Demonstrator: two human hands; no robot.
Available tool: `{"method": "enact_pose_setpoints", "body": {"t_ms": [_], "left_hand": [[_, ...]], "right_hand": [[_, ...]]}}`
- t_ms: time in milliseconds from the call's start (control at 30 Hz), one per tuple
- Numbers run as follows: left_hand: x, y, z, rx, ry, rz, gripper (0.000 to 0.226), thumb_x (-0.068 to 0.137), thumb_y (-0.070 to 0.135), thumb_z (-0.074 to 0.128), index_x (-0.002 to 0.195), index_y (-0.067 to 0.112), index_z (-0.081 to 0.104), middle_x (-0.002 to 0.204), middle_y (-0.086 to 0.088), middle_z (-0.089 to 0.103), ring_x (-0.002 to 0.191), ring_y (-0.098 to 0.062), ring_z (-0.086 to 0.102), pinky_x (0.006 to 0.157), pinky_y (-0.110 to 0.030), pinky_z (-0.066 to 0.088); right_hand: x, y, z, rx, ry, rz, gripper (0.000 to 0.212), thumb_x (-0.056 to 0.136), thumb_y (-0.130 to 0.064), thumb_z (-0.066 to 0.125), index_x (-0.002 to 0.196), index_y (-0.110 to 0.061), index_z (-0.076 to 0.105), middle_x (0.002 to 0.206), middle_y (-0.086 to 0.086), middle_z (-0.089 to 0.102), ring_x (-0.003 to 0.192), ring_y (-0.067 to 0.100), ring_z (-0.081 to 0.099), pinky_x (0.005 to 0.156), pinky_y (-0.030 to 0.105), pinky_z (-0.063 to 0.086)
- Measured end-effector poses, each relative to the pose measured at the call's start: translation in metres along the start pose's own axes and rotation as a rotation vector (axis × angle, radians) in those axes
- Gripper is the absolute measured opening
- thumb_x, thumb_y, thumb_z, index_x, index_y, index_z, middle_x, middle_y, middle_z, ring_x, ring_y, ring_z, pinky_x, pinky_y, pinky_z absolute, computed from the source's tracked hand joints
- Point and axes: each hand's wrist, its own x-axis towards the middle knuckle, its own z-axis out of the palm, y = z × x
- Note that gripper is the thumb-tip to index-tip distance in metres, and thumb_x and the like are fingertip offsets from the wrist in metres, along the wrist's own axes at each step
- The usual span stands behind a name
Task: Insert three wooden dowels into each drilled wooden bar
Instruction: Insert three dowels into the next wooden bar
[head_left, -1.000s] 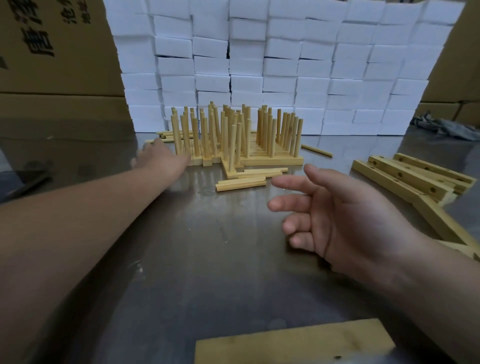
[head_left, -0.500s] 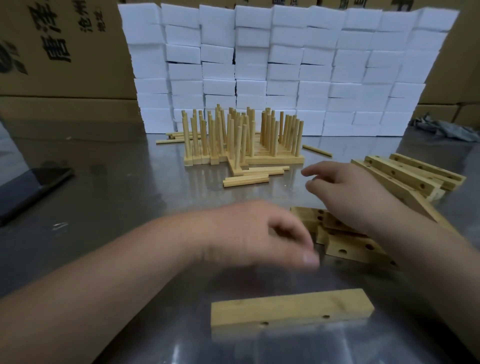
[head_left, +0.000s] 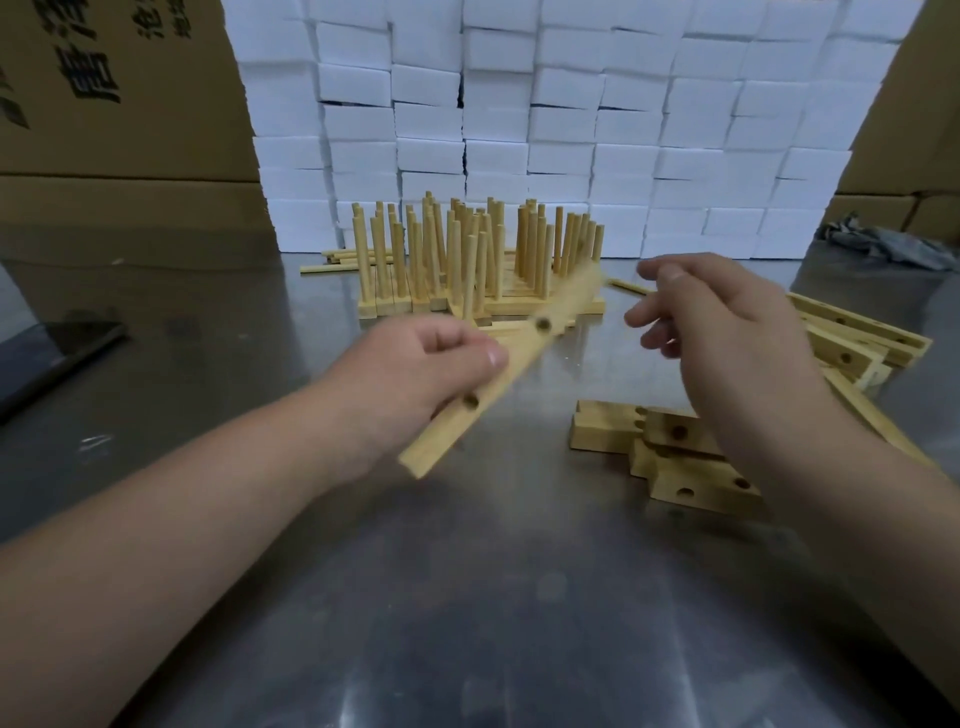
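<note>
My left hand (head_left: 410, 374) grips a drilled wooden bar (head_left: 524, 358) near its lower end and holds it slanted above the steel table, holes facing me. My right hand (head_left: 711, 322) hovers just right of the bar's far end with loosely bent fingers and holds nothing. Behind the bar stand several finished bars with upright dowels (head_left: 467, 254). A loose dowel (head_left: 626, 286) lies on the table beside them. More drilled bars (head_left: 675, 462) lie under my right forearm, and others (head_left: 852, 338) are piled at the right.
A wall of white foam blocks (head_left: 545, 119) closes the back of the steel table (head_left: 467, 597). Cardboard boxes (head_left: 119, 93) stand at the left and right. A dark flat object (head_left: 57, 353) lies at the left edge, a grey rag (head_left: 888, 244) at the far right.
My left hand has picked up a drilled bar from the table in front of me and raised it. My right hand lifted off the bar pile toward the bar's far end.
</note>
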Motion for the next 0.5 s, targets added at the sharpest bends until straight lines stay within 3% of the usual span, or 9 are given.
{"method": "enact_pose_setpoints", "body": {"t_ms": [100, 200, 267, 367, 433, 500], "left_hand": [[0.004, -0.009, 0.014, -0.349, 0.113, -0.055, 0.014, 0.072, 0.035, 0.062, 0.069, 0.023, 0.069, 0.057, 0.010, 0.063, 0.053, -0.002, 0.059, 0.050, -0.017, 0.047], [0.007, -0.012, 0.026, -0.558, 0.101, -0.059, 0.022, 0.066, 0.030, 0.063, 0.083, 0.017, 0.067, 0.080, -0.001, 0.073, 0.072, -0.013, 0.069, 0.058, -0.021, 0.052], [0.009, -0.013, 0.032, -0.609, 0.088, -0.039, 0.024, 0.068, 0.030, 0.064, 0.087, 0.016, 0.070, 0.087, -0.004, 0.073, 0.083, -0.017, 0.070, 0.063, -0.021, 0.053], [0.017, -0.016, 0.038, -0.336, 0.162, 0.034, 0.018, 0.080, 0.041, 0.061, 0.086, 0.030, 0.074, 0.087, 0.008, 0.073, 0.086, -0.008, 0.067, 0.073, -0.027, 0.052], [0.031, -0.025, 0.031, -0.090, 0.330, 0.052, 0.020, 0.088, 0.042, 0.052, 0.083, 0.039, 0.071, 0.087, 0.019, 0.067, 0.091, -0.004, 0.060, 0.081, -0.027, 0.044], [0.049, -0.039, 0.015, 0.354, 0.448, 0.024, 0.023, 0.092, 0.034, 0.048, 0.108, 0.035, 0.065, 0.107, 0.012, 0.057, 0.110, -0.013, 0.050, 0.091, -0.028, 0.036]], "right_hand": [[-0.011, -0.005, 0.011, 0.112, -0.233, 0.137, 0.013, 0.094, -0.031, 0.047, 0.099, -0.031, 0.058, 0.083, -0.004, 0.068, 0.072, 0.009, 0.062, 0.071, 0.030, 0.053], [-0.022, -0.005, 0.022, 0.088, -0.454, 0.197, 0.030, 0.089, -0.030, 0.055, 0.118, -0.028, 0.053, 0.086, -0.002, 0.068, 0.074, 0.015, 0.066, 0.069, 0.027, 0.054], [-0.026, -0.007, 0.024, 0.064, -0.488, 0.133, 0.029, 0.086, -0.025, 0.059, 0.114, -0.033, 0.054, 0.078, -0.007, 0.067, 0.070, 0.015, 0.066, 0.063, 0.024, 0.053], [-0.025, -0.009, 0.023, -0.012, -0.433, 0.065, 0.020, 0.087, -0.021, 0.059, 0.095, -0.040, 0.058, 0.083, -0.008, 0.068, 0.057, 0.006, 0.059, 0.059, 0.025, 0.052], [-0.024, -0.008, 0.024, -0.009, -0.366, 0.109, 0.015, 0.088, -0.020, 0.057, 0.093, -0.035, 0.060, 0.089, 0.002, 0.069, 0.053, 0.004, 0.054, 0.060, 0.032, 0.049], [-0.022, -0.010, 0.023, 0.014, -0.321, 0.174, 0.011, 0.088, -0.019, 0.056, 0.091, -0.029, 0.059, 0.093, 0.012, 0.068, 0.055, 0.007, 0.053, 0.062, 0.037, 0.049]]}}
